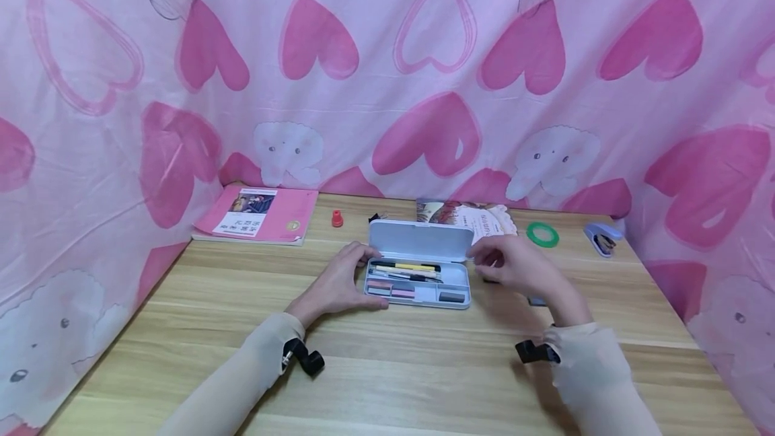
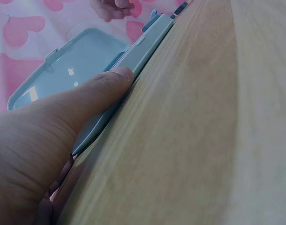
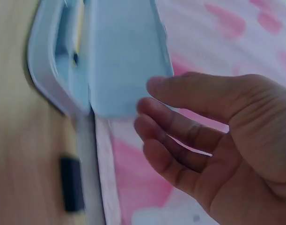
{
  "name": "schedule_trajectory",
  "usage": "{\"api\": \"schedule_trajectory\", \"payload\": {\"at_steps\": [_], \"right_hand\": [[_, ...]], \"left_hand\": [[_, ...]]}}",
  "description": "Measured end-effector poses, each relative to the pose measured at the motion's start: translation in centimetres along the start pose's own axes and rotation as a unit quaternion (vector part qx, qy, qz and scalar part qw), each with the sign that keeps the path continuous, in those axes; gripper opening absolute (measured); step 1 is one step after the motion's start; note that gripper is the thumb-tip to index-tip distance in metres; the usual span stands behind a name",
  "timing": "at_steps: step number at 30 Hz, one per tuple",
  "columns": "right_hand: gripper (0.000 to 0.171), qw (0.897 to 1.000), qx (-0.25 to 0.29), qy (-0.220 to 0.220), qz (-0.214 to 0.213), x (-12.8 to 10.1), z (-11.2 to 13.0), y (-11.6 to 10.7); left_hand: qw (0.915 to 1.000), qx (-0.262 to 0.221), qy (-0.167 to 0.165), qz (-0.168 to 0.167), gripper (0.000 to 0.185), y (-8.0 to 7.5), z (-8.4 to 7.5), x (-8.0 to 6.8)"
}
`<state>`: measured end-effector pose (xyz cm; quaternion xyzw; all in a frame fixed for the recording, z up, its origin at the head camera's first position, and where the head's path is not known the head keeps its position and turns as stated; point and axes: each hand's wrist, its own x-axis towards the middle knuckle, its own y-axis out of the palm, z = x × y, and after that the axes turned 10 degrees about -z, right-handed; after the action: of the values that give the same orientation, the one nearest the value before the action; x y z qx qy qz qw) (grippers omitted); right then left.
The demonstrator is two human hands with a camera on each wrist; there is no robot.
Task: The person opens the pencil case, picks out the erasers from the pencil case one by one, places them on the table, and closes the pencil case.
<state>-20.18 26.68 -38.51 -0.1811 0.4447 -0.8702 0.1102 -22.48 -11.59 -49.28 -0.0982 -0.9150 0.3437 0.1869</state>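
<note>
Your left hand grips the left end of the pencil case, thumb along its front wall, fingers at its back left corner. Your right hand holds nothing; its fingers curl loosely beside the right end of the raised lid, and whether the thumb touches it I cannot tell.

The case lies open on the worktop, about midway between the left and right edges. If you tug or tip your end, the loose pens could slide and jut over the rim, and a lid swung down on them would likely jam. Your left fingers, so near the hinge corner, could get pinched if the lid drops. A low sweep of your right hand could knock the dark object just beside the case.
</note>
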Motion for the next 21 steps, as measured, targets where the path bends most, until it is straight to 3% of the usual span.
{"api": "schedule_trajectory", "payload": {"at_steps": [5, 10, 15, 21], "right_hand": [[0.020, 0.996, 0.040, -0.005, 0.084, 0.3, 1.4, 2.3], [0.020, 0.991, 0.032, -0.001, 0.128, 0.3, 2.0, 3.8], [0.022, 0.992, 0.025, -0.009, 0.126, 0.3, 2.1, 3.7], [0.023, 0.998, 0.010, -0.008, 0.064, 0.0, 1.1, 1.6]], "left_hand": [[1.0000, 0.006, 0.005, -0.001, 0.100, 0.1, 0.0, 0.1], [1.0000, 0.005, 0.006, -0.001, 0.099, 0.1, 0.0, 0.1], [1.0000, -0.001, 0.006, 0.000, 0.097, 0.1, 0.0, 0.1], [1.0000, 0.004, 0.003, -0.003, 0.098, 0.0, 0.1, 0.0]]}}
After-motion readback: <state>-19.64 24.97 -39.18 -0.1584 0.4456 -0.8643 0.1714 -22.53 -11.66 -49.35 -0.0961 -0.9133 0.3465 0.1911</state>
